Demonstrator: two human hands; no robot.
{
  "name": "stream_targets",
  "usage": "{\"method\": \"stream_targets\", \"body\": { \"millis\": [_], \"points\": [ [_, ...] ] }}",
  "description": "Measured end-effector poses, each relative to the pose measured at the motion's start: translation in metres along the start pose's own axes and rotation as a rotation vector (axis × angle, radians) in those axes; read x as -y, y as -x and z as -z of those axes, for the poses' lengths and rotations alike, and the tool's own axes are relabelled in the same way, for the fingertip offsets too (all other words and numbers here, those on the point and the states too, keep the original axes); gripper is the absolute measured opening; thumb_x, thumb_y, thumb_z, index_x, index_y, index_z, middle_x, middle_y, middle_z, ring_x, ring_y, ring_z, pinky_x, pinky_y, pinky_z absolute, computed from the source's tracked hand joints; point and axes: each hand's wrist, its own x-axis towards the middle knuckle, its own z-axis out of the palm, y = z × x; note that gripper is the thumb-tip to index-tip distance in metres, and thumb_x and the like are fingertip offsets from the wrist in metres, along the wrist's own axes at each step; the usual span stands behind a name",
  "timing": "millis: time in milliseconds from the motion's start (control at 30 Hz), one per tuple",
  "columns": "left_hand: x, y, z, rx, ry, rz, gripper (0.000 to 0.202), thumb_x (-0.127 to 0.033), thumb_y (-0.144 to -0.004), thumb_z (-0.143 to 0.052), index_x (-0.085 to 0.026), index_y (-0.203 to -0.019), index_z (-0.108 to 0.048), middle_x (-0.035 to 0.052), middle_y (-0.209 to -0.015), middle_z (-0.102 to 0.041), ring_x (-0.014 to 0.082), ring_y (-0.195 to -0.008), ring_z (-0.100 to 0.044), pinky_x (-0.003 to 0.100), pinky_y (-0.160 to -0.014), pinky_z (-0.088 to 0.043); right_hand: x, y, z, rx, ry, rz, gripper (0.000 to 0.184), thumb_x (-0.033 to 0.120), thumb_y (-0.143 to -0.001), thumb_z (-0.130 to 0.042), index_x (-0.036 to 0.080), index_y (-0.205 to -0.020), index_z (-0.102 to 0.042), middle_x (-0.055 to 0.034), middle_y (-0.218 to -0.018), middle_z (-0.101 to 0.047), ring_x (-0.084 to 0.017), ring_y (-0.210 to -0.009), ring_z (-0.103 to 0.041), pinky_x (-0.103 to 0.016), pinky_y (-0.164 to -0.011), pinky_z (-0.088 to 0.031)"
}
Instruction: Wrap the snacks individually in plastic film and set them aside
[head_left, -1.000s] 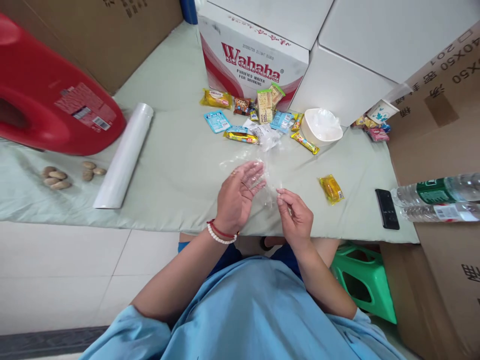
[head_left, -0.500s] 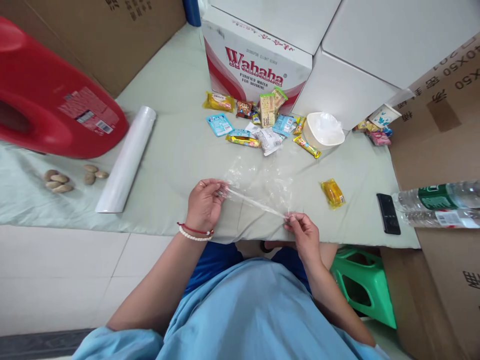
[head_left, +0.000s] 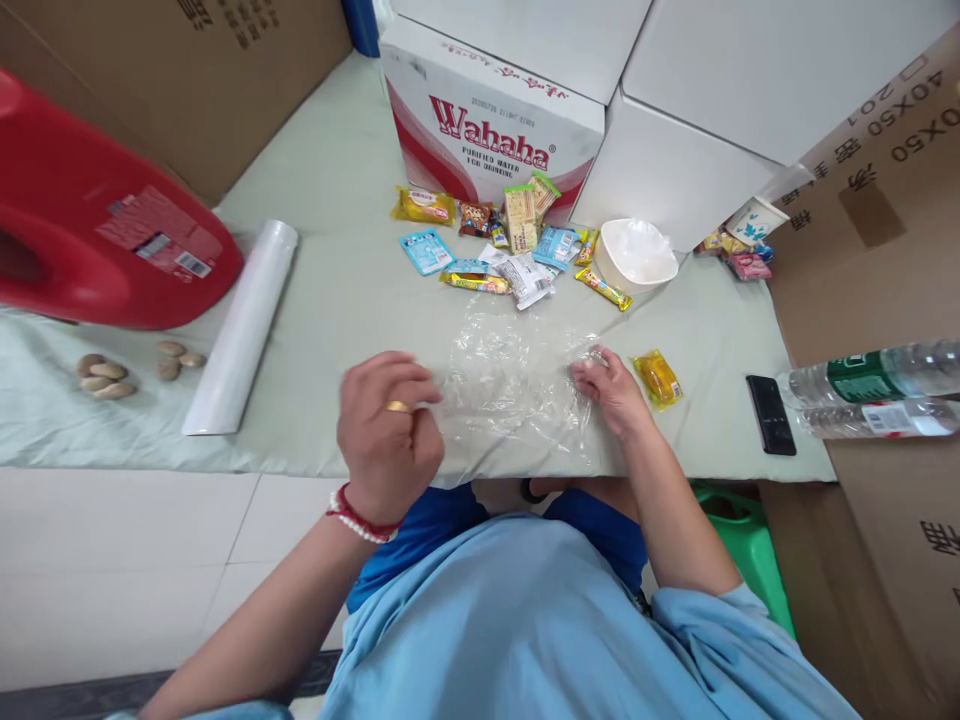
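Note:
Crinkled clear plastic film [head_left: 510,385] lies spread over the table in front of me; whether it is a single sheet or a bag I cannot tell. My right hand [head_left: 611,388] pinches its right edge between thumb and fingers. At the film's left edge hovers my left hand [head_left: 390,425], slightly blurred, fingers loosely bent and somewhat apart, with nothing visible in them. A yellow-wrapped snack [head_left: 658,379] rests just right of my right hand. Beyond the film is a pile of wrapped snacks [head_left: 523,225], with a white bowl [head_left: 637,268] holding clear plastic beside it.
To the left lie a white plastic roll [head_left: 241,330], several stones [head_left: 105,377] and a big red jug [head_left: 127,230]. A black phone [head_left: 771,415] and clear bottles [head_left: 877,385] are at the right. A Wahaba-style carton [head_left: 495,130] stands behind; a green stool [head_left: 750,550] is below.
The film, earlier pulled taut between both hands, now lies flatter. My left hand has turned palm down and come away from its edge; my right hand has moved up, away from me.

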Motion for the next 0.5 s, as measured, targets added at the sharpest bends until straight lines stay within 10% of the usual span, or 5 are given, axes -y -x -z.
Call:
{"method": "stream_targets", "body": {
  "millis": [200,333,500],
  "points": [
    [0.008,-0.051,-0.064,0.636,0.027,-0.21,0.035,-0.032,-0.095,-0.05,-0.02,-0.118,-0.075,0.0161,-0.136,-0.071,0.0341,-0.139,-0.058,0.056,-0.123,-0.036,0.008,-0.009,-0.019,0.106,0.077,0.051,0.056,0.047,-0.062,-0.093,0.022,-0.105,-0.069,0.0078,-0.071,-0.057,-0.013,-0.068,-0.06,-0.03,-0.072,-0.055],
    [0.055,-0.043,-0.098,0.708,-0.295,-0.14,0.052,-0.036,-0.1,-0.045,-0.019,-0.146,-0.061,0.0189,-0.167,-0.045,0.035,-0.158,-0.036,0.064,-0.131,-0.014,0.009,0.001,0.001,0.054,0.033,-0.044,0.061,0.046,-0.06,-0.095,0.025,-0.11,-0.066,0.0047,-0.08,-0.066,-0.016,-0.069,-0.066,-0.03,-0.061,-0.056],
    [0.076,-0.015,-0.087,0.642,-0.421,-0.141,0.064,-0.047,-0.105,-0.039,-0.019,-0.162,-0.044,0.0192,-0.174,-0.031,0.0369,-0.163,-0.025,0.072,-0.129,0.003,-0.009,0.021,0.038,0.084,0.102,-0.098,0.056,0.04,-0.057,-0.096,0.021,-0.102,-0.071,0.006,-0.068,-0.063,-0.01,-0.054,-0.052,-0.024,-0.048,-0.042]
  ]
}}
